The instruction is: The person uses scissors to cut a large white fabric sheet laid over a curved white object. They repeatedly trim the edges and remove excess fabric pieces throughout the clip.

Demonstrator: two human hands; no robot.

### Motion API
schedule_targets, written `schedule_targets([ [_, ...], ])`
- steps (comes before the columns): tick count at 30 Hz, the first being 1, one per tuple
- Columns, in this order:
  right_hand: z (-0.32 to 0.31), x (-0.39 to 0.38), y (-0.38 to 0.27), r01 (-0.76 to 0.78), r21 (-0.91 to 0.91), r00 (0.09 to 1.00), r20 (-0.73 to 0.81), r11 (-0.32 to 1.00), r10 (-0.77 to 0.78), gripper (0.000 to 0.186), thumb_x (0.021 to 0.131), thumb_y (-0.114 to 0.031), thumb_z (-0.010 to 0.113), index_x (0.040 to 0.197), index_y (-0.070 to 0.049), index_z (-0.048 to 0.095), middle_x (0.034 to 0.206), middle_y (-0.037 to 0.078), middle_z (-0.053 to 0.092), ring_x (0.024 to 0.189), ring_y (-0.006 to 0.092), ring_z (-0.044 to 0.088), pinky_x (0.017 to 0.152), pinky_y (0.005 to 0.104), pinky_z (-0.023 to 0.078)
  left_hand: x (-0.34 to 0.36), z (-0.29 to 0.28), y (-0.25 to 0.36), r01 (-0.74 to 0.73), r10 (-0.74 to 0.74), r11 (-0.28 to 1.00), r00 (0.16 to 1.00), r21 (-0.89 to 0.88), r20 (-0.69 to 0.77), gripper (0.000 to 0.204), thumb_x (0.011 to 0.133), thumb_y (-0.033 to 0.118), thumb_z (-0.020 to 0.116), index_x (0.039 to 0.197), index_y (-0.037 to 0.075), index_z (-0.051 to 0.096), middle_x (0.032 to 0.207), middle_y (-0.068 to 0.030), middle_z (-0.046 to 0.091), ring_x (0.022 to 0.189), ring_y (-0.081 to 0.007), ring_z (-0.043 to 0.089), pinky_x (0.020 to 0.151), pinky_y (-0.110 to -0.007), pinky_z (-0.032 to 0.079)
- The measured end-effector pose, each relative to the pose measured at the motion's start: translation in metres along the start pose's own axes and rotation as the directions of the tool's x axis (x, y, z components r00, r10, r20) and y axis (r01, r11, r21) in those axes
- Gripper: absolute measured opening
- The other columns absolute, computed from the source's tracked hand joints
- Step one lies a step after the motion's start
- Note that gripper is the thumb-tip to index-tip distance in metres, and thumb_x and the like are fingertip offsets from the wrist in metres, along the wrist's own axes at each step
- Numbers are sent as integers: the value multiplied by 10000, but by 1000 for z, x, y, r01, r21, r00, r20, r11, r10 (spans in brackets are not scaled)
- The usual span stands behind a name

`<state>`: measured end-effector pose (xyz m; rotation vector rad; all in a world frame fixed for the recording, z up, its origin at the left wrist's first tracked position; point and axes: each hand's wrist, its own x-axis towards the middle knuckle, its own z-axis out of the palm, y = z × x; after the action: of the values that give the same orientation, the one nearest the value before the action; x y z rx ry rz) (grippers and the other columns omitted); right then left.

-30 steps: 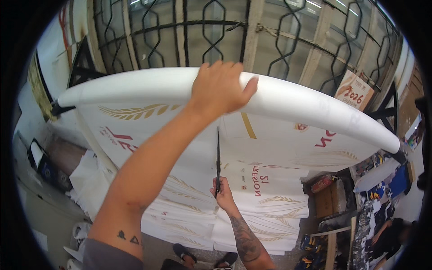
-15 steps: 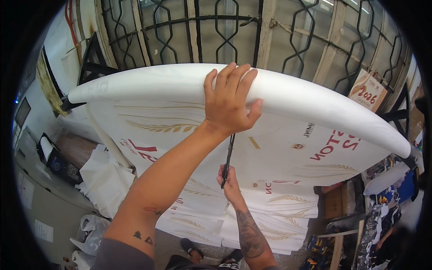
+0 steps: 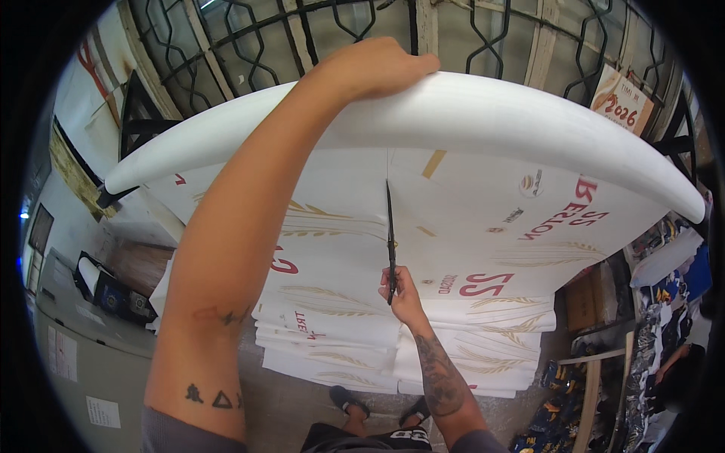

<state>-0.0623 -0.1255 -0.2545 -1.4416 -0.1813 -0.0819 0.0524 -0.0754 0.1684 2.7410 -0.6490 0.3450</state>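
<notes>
A large white roll of printed paper (image 3: 483, 113) lies crosswise in front of me, and its sheet (image 3: 483, 196) hangs down toward me with gold wheat shapes and red lettering. My left hand (image 3: 374, 66) is bent over the top of the roll, its fingers curled round the far side and mostly hidden. My right hand (image 3: 402, 291) is closed round the handles of black scissors (image 3: 390, 219). The blades point up toward the roll, almost in line with each other, against the middle of the sheet. A thin line runs up the sheet from their tips.
Black brackets (image 3: 140, 127) hold the roll's ends. Behind it is a barred window (image 3: 423, 38) with a calendar (image 3: 621, 106) at the right. The sheet's lower part lies in folds (image 3: 325, 355) near my feet. Piled clothing (image 3: 642, 385) and a wooden frame (image 3: 590, 400) stand at right.
My left hand has moved from the roll's front up over its top. The sheet's printing has shifted, with more showing on the right. The scissors have swung more upright, blades closer to the roll.
</notes>
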Motion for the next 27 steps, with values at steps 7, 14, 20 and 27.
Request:
schedule_targets([
  [7,6,17,-28,88,226,996,-28,970,-84,421,914,-19,672,1289,-51,482,1058,17,532,914,85,488,804,240,450,-41,63,-17,-356,500,862,481,361,-720,522,844,472,608,1137,50,703,1052,-139,691,1009,-326,643,944,-464,454],
  [14,-1,42,-35,104,258,994,3,961,-109,440,931,-57,673,1324,-43,476,1061,15,549,954,86,522,791,216,436,-30,68,-27,-344,470,881,566,324,-677,530,804,508,640,1092,70,715,1057,-141,701,997,-328,653,895,-447,488],
  [20,-9,29,-26,-46,196,999,14,979,44,470,928,-64,691,1341,-31,470,1101,18,536,944,83,519,800,201,449,11,-8,-2,-159,188,981,925,110,-331,455,901,456,550,925,66,781,891,-168,737,881,-352,696,831,-435,537],
  [27,-26,29,-10,-126,262,990,96,957,104,442,902,-57,728,1279,-38,498,1069,18,528,959,88,507,840,228,455,-39,51,-8,-347,468,865,301,362,-831,360,875,352,563,1018,66,728,1002,-101,724,992,-264,677,849,-387,452],
])
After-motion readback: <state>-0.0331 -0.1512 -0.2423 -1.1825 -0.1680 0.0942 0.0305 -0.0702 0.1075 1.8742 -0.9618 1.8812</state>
